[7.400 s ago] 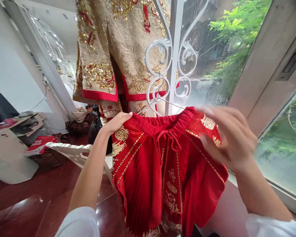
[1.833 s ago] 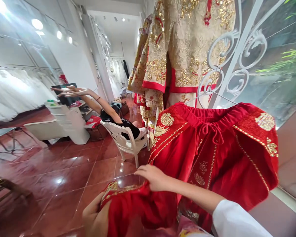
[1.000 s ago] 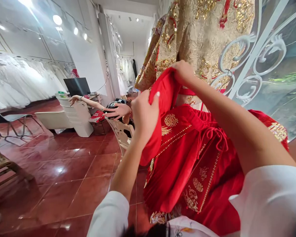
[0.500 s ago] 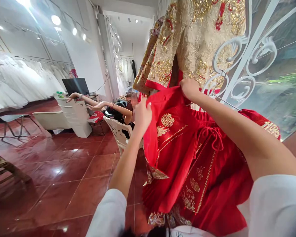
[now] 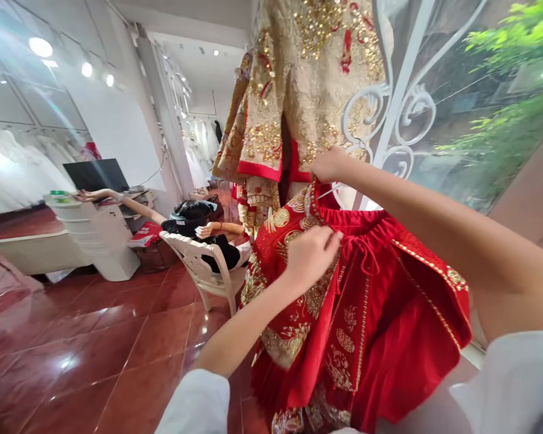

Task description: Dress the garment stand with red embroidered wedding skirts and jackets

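A red jacket with gold embroidery (image 5: 294,307) hangs over a red pleated skirt (image 5: 402,374) with a gathered waistband and a tied red cord (image 5: 362,247). My right hand (image 5: 329,165) is closed around the jacket's beaded collar edge, at the top. Lower down, my left hand (image 5: 314,256) has its fingers curled at the jacket's front edge, beside the cord; cloth between the fingertips is mostly hidden. The jacket's left side as I see it lies with its embroidered face outward, and its other side spreads over the skirt at the right.
Gold beaded garments (image 5: 271,108) hang just behind. A white scrolled metal frame (image 5: 393,108) stands by the window at right. Another person sits on a white chair (image 5: 208,265) near a desk with a monitor (image 5: 96,176). White gowns (image 5: 13,169) line the far left.
The jacket's front panel, folded back with plain red lining showing, now lies embroidered side out. My left hand has moved right and down. The view has turned right; the seated person's arms have lowered.
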Motion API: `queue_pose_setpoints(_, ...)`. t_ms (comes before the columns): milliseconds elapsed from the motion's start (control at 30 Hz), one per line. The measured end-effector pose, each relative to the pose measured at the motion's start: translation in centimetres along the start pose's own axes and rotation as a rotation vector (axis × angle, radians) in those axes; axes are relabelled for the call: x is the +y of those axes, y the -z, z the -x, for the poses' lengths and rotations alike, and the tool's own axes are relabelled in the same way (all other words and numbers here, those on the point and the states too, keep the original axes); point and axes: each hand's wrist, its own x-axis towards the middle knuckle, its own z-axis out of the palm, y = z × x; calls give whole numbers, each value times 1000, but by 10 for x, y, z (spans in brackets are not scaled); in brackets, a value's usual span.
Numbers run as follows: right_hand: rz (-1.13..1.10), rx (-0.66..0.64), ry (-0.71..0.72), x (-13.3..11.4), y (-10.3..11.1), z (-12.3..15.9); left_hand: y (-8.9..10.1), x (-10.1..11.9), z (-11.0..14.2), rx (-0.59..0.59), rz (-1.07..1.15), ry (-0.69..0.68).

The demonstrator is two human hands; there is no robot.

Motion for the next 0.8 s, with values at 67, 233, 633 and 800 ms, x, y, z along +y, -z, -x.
queue_pose_setpoints(67,120,-121,53,-11,9,12,19,-14,-26,247,-21,45)
queue_pose_setpoints(233,176,-96,142,-31,29,36,37,-42,-100,-79,153,162)
queue_pose_setpoints(633,-383,-84,-530,98,24,161,48,-67,-131,-505,557,93)
queue_pose_setpoints(800,-712,-520,-431,92,8,160,56,-57,-142,-766,681,157)
